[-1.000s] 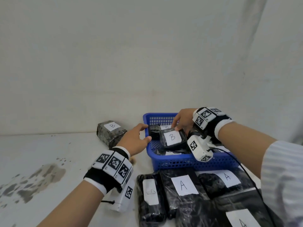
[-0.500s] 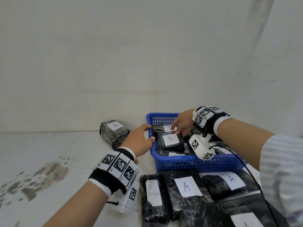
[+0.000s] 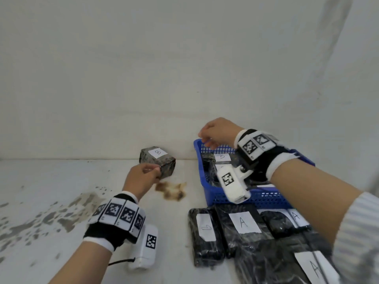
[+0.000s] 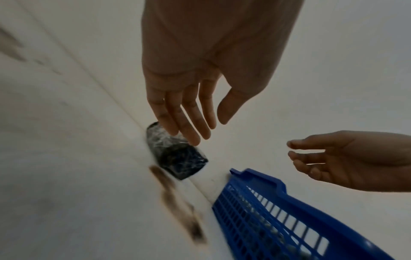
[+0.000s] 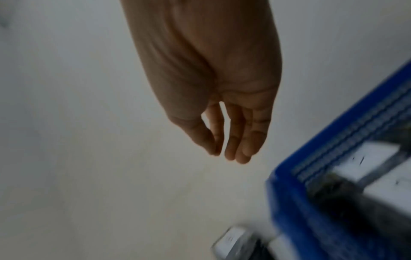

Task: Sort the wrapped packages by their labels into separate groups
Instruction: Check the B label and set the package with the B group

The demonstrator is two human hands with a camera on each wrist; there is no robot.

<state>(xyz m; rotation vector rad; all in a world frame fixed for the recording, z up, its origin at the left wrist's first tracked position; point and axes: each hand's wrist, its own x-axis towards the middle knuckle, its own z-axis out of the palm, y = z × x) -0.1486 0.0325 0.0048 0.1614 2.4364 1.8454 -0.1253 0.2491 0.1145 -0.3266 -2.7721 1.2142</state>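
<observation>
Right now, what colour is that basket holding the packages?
Blue: the basket has a slotted mesh wall, clearest in the head view.

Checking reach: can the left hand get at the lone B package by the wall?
Probably yes: the left hand is open beside the B package, fingertips at its near side, nothing between them.

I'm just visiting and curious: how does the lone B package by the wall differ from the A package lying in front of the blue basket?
The B package looks blocky and greyish; the A package is long, flatter and black. The B package stands alone near the wall, with the left hand at it; the A package lies in a row with other packages, untouched. Both are wrapped in shiny film and carry a white handwritten label.
</observation>
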